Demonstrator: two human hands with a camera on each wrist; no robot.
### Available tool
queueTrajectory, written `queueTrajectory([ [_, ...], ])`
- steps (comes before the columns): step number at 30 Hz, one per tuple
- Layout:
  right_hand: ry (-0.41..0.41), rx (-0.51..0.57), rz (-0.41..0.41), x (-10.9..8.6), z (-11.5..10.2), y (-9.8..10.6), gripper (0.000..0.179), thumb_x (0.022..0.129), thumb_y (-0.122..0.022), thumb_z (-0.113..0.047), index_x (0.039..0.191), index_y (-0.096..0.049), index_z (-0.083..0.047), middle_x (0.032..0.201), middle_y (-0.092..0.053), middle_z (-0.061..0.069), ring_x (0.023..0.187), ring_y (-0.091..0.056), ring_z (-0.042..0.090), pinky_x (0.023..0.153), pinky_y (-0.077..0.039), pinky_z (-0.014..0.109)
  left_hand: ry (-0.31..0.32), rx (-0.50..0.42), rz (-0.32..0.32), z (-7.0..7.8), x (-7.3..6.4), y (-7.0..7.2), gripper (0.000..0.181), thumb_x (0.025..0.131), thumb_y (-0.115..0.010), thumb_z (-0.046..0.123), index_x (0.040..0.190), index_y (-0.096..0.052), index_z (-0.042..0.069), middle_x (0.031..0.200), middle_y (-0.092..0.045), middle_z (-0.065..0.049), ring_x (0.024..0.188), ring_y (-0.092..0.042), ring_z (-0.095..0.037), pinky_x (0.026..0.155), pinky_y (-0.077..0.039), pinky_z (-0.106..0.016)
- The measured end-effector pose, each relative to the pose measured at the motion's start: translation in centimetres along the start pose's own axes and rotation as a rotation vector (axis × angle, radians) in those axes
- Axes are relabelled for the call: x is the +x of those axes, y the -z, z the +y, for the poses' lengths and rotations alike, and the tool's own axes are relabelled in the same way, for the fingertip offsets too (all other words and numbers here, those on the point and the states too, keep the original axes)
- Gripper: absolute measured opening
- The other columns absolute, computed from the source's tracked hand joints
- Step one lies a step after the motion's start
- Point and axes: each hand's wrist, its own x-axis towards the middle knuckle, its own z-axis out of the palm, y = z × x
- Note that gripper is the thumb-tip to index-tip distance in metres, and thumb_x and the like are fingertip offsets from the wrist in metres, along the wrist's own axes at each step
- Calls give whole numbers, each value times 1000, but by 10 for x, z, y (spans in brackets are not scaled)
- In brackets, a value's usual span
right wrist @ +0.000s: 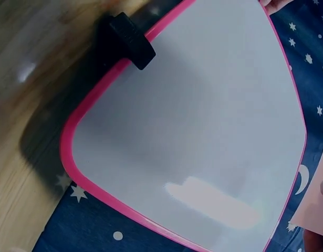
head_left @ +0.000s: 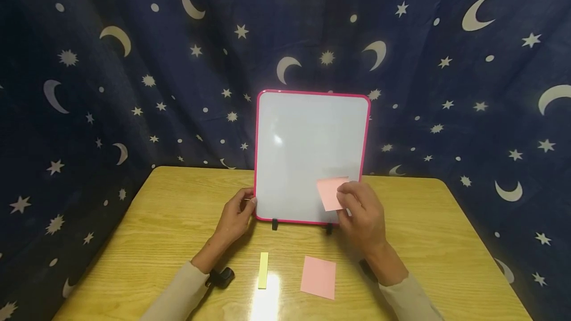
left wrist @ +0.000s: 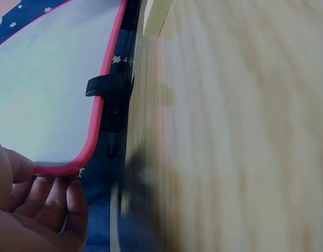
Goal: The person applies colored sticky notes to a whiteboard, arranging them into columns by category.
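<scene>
A small whiteboard with a pink frame stands upright on the table, its lower edge in black clips. My left hand grips the board's left edge near the bottom corner; in the left wrist view the thumb lies on the front and the fingers curl behind. My right hand pinches a pink sticky note by its right side, in front of the board's lower right part. The note's top edge bends a little. In the right wrist view, part of that note shows at the right edge.
On the wooden table, nearer than the board, lie a yellow strip of sticky notes and a pink sticky note pad. A dark blue curtain with moons and stars hangs behind and beside the table.
</scene>
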Motion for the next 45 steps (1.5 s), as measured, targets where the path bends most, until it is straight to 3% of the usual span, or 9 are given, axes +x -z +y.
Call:
queueTrajectory([
  [14,-7,-43,64,4,11,-10,12,79,-61,9,85,-71,5,97,-73,20,84,-67,42,75,-53,49,-13,-44,-26,-3,0,0,27,108,-56,5,134,-64,1,119,-69,-16,101,-72,-28,79,-54,-24],
  [19,-6,-30,72,5,16,-17,12,78,-62,11,85,-70,6,100,-74,20,87,-69,42,79,-55,50,-27,-50,-24,-4,1,2,27,109,-55,5,134,-63,1,118,-68,-17,96,-71,-28,73,-52,-22],
  [25,-7,-68,101,8,20,-22,13,77,-63,14,85,-69,6,102,-75,20,90,-70,42,82,-56,51,-29,-61,-27,-5,2,0,26,109,-55,5,134,-64,2,118,-68,-17,96,-69,-27,76,-52,-22],
  [37,-30,-137,77,19,35,-28,10,82,-64,12,89,-67,6,106,-74,20,93,-69,42,86,-57,50,-36,-60,-32,-4,1,-1,26,108,-56,3,133,-63,0,118,-68,-17,98,-70,-25,80,-53,-22],
  [45,-31,-117,96,30,42,-36,12,81,-61,15,87,-66,6,105,-74,20,96,-69,42,86,-56,51,-37,-62,-29,-5,1,0,25,108,-56,2,132,-63,-2,116,-68,-18,95,-70,-24,76,-53,-22],
])
